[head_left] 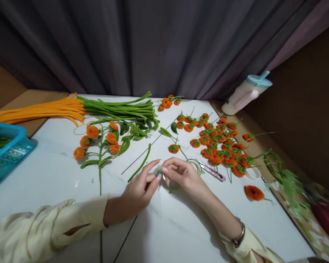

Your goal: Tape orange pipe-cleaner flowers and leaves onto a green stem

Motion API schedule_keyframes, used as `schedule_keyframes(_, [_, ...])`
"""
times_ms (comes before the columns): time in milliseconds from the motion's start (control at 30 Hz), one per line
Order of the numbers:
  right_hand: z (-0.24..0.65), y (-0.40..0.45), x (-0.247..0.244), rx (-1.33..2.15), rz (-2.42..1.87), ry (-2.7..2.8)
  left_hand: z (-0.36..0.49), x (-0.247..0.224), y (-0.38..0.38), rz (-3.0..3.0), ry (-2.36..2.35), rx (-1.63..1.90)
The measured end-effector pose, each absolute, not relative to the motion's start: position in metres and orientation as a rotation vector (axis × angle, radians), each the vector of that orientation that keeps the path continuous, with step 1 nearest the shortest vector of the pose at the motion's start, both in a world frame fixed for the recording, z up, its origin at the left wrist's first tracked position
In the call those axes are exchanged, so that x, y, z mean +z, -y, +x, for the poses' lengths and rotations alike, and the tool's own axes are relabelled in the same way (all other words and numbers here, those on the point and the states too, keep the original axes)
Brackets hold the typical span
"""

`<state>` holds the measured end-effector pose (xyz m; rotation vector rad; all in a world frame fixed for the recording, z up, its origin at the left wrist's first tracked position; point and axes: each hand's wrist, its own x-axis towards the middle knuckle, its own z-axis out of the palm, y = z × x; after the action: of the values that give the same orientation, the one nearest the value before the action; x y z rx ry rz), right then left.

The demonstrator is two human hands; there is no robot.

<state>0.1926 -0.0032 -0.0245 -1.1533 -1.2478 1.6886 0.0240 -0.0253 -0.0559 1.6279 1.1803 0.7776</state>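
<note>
My left hand (141, 186) and my right hand (182, 175) meet over the middle of the table. Their fingertips pinch a small pale green piece (159, 168), which looks like tape; the fingers hide part of it. Just left of my left hand lies a green pipe cleaner (140, 163). Beyond my right hand are a roll of tape (195, 164) and a pink utility knife (213, 171). To the left lies a stem with orange pipe-cleaner pumpkins (100, 146) and green leaves. One loose orange pumpkin (173, 148) is beyond my fingers.
Bundles of orange pipe cleaners (49, 110) and green pipe cleaners (120, 109) lie at the back left. Several orange pumpkins (219, 140) cover the right side. A blue basket (13, 157) stands at the left edge, and a lidded tumbler (245, 94) at the back right.
</note>
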Motion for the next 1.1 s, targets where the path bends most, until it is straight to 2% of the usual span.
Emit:
schedule_keyframes(333, [0.1905,0.004,-0.0212,1.606,-1.18,1.216,0.024,-0.0617,0.0265,1.627,-1.16,0.848])
schedule_keyframes(1100, [0.1926,0.0034,-0.0288,1.661,-1.138,1.194,0.0234,-0.0634,0.0259,1.762,-1.143,0.95])
